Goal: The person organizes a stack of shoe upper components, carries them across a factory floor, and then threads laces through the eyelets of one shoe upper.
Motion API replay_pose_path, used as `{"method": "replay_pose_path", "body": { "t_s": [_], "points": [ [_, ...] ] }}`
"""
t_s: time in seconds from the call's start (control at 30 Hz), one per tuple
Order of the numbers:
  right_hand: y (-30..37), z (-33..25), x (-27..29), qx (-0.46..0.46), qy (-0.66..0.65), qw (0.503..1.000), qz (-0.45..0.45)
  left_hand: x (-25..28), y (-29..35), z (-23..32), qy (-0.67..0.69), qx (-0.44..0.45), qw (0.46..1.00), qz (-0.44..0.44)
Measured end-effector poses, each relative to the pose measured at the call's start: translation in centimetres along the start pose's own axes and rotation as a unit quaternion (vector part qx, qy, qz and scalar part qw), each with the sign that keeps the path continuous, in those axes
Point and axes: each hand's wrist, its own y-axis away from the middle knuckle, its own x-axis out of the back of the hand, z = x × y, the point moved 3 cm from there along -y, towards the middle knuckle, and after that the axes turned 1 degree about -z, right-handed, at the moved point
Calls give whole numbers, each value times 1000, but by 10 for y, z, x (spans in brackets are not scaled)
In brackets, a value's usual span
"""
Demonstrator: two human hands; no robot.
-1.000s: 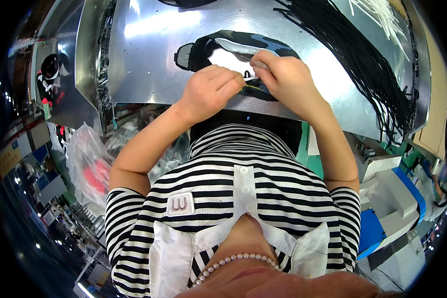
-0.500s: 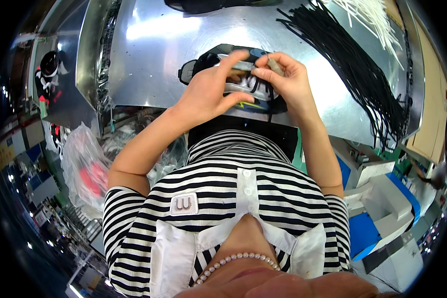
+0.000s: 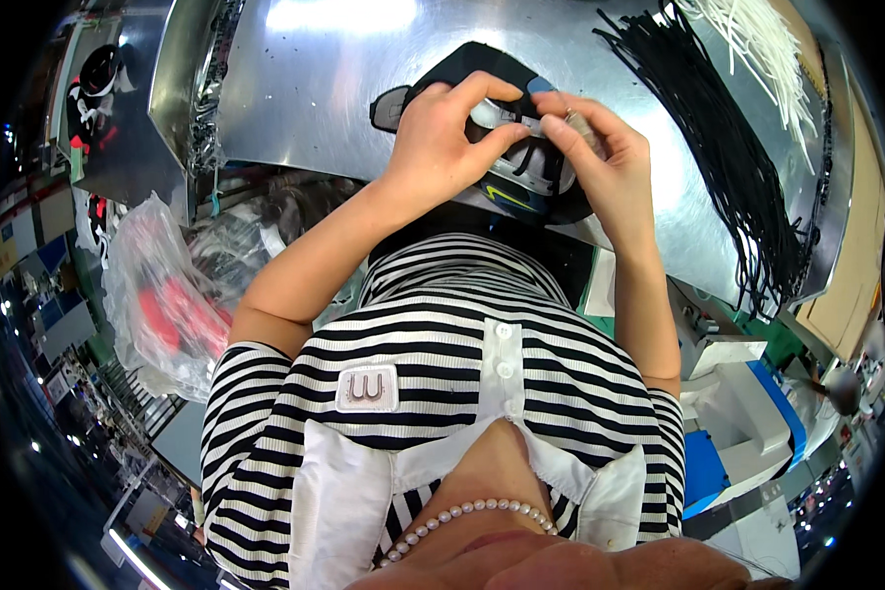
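A dark shoe upper (image 3: 506, 197) with grey, blue and yellow parts lies near the front edge of the metal table, its black tongue-like tab at the left. My left hand (image 3: 447, 138) curves around its far side, thumb and forefinger at the opening, the other fingers partly hidden. Pressed together, the thumb and forefinger of my right hand (image 3: 600, 147) pinch a black shoelace (image 3: 526, 152) at the eyelet row; the pinched end is hard to see. A small beige piece (image 3: 582, 126) sits among the right fingers; whether worn or held is unclear.
A long bundle of black laces (image 3: 703, 138) lies on the table (image 3: 305, 98) at the right, beside white laces (image 3: 757, 49). A raised metal rim (image 3: 182, 88) bounds the left. Below stand plastic bags (image 3: 157, 295) and a white-and-blue box (image 3: 737, 433).
The view has shifted, with table and laces lower in the picture. My left thumb and forefinger have come closer together, near the right fingertips at the eyelets.
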Motion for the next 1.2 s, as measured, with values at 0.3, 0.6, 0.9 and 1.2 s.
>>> {"method": "replay_pose_path", "body": {
  "t_s": [0.3, 0.6, 0.9, 1.2],
  "points": [
    [14, -8, 3, 28, 173, 984, -20, 1, -1, 3, 87, 14, 995, -36],
    [10, -10, 3, 83, 294, 952, -19, 1, -3, 5, 79, 10, 996, -44],
    [-2, -5, -17, 194, 434, 880, -10, -15, 0, 12, 140, -1, 987, -82],
    [2, 4, 40, -5, 145, 989, 34, -7, -13, -7, 301, 85, 938, -148]
  ]
}}
